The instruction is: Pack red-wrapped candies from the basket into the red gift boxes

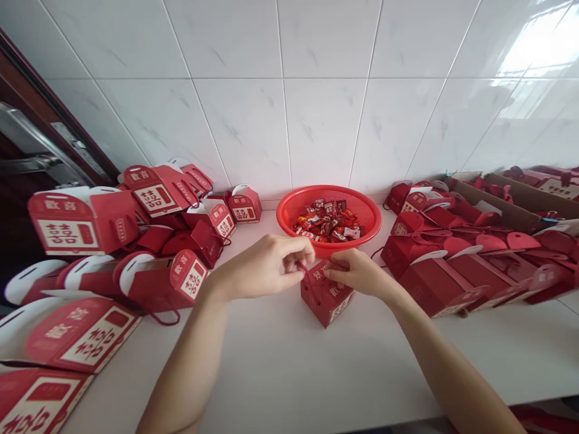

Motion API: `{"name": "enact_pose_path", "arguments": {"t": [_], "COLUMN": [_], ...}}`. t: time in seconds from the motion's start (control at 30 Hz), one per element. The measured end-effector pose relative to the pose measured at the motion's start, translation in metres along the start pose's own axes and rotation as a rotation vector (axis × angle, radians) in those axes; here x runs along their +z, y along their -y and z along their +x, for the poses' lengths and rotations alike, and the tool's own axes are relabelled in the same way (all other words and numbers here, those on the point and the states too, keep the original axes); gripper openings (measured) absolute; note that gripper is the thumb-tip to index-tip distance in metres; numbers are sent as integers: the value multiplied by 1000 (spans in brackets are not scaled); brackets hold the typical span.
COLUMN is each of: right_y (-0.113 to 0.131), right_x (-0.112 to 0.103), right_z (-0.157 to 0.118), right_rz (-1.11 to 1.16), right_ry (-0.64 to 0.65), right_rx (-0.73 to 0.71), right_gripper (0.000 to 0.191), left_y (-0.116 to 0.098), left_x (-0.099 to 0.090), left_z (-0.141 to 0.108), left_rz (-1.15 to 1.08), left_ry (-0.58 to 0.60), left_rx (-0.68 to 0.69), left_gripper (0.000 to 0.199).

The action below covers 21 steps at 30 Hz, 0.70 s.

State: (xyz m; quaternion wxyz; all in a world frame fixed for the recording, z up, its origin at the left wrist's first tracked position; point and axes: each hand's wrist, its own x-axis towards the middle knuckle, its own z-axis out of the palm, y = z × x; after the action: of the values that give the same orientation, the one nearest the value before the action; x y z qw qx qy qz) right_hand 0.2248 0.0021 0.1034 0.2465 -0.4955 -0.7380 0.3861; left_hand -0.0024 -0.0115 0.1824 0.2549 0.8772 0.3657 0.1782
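Note:
A small red gift box (323, 304) with pale characters stands closed on the white table, between my two hands. My left hand (274, 265) is above its left side, thumb and forefinger pinched on a red cord (307, 274) that runs down to the box. On the other side, my right hand (359, 274) is closed at the top of the box, with a bit of red cord showing at its fingertips; the fingers partly cover the lid. Just behind stands a red plastic basket (283, 214) holding many small wrapped candies (328, 220).
Red boxes (67, 223) with open tops crowd the left side, some stacked. Closed red boxes (438, 283) are packed in rows on the right, near brown cartons (520, 202). A tiled wall (325, 126) rises behind the table (280, 374); a door handle (36, 163) is far left.

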Motion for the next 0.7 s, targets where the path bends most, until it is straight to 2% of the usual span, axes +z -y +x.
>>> {"name": "enact_pose_path", "arguments": {"t": [0.13,0.27,0.5,0.6,0.7], "right_y": [2,2,9,10,11], "right_x": [-3,-9,-19,-22,-21], "right_z": [0,-4,-11,-10,-8], "right_rz": [84,222,298,306,311], "right_ry": [45,95,175,256,236], "right_rx": [23,1,-68,-96,-94], "right_gripper": [26,11,4,13,25], "left_y": [5,12,15,17,18], "left_x": [30,51,56,58,59], "left_z": [26,42,44,46,47], "left_rz": [-42,-71,-185,-220,-269], "left_ry": [-82,-114,-211,-257,-261], "left_rx": [147,160,79,55,29], "left_gripper": [13,14,17,20,22]}}
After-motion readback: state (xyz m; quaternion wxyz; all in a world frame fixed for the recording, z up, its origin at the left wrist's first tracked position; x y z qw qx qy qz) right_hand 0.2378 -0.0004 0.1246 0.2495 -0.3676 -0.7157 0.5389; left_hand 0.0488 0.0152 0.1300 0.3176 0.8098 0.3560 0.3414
